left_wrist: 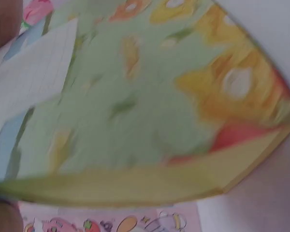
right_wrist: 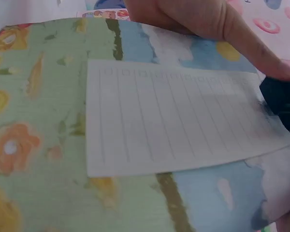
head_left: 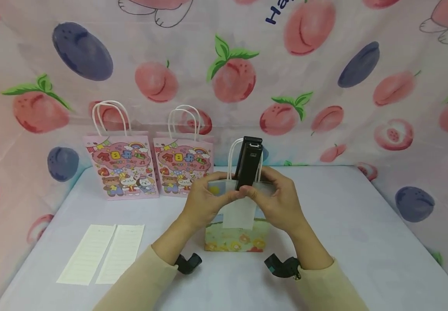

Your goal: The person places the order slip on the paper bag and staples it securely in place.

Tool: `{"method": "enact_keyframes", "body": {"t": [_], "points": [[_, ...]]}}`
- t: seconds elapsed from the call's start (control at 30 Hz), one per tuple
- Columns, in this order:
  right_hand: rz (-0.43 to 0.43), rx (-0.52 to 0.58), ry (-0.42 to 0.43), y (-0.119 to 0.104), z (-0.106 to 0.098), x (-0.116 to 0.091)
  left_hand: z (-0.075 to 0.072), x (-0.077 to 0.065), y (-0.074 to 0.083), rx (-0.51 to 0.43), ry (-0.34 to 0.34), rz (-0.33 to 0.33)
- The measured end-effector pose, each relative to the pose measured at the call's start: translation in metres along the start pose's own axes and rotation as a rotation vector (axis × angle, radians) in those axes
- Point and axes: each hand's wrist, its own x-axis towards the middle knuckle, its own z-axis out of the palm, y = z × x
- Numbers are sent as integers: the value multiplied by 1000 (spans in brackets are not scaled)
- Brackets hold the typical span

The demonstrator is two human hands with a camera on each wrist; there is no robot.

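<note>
A black stapler (head_left: 249, 162) stands upright at the top edge of a flowered paper gift bag (head_left: 233, 242) with white handles. Its lower end overlaps a lined paper strip (right_wrist: 169, 121) lying against the bag's front. My left hand (head_left: 207, 198) grips from the left, its thumb on the stapler's lower end and its fingers behind the bag top. From the right, my right hand (head_left: 283, 201) does the same, the two thumbs meeting there. In the left wrist view, the bag's underside (left_wrist: 135, 188) shows, tipped toward that camera.
Two pink gift bags (head_left: 124, 168) with cartoon animals stand at the back left. Two lined paper strips (head_left: 87, 255) lie on the white table (head_left: 363, 242) at the left. A fruit-print cloth (head_left: 192, 47) hangs behind the table.
</note>
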Motion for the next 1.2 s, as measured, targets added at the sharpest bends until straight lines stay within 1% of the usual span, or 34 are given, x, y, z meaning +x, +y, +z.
{"method": "enact_keyframes", "body": {"t": [0.2, 0.3, 0.4, 0.5, 0.6, 0.7, 0.77, 0.83, 0.9, 0.93, 1.07, 1.2], "points": [[39, 5, -46, -3, -7, 0, -6, 2, 2, 10, -58, -88], [77, 2, -60, -5, -8, -1, -8, 1, 1, 6, -90, -114], [97, -15, -64, -5, -10, -2, -11, 1, -1, 3, -129, -143], [96, -21, -60, -6, -11, -1, -14, 3, -2, 18, -158, -156], [80, -15, -52, -6, -13, 1, -15, 4, -3, 57, -160, -170], [58, 17, -47, -5, -17, 2, -13, 6, -3, 72, -167, -141], [45, 55, -41, -6, -19, 1, -12, 5, -3, 72, -179, -118], [37, 111, -38, -8, -23, 0, -9, 5, -2, 49, -198, -103], [26, 176, -35, -9, -27, 0, -7, 5, -2, 26, -211, -114], [17, 218, -33, -9, -28, 0, -6, 5, -1, 12, -216, -130], [-21, 362, -21, -11, -33, 2, -8, 5, 1, -25, -225, -159], [-11, 434, 14, -16, -39, 6, -12, 5, 2, -55, -215, -168]]}}
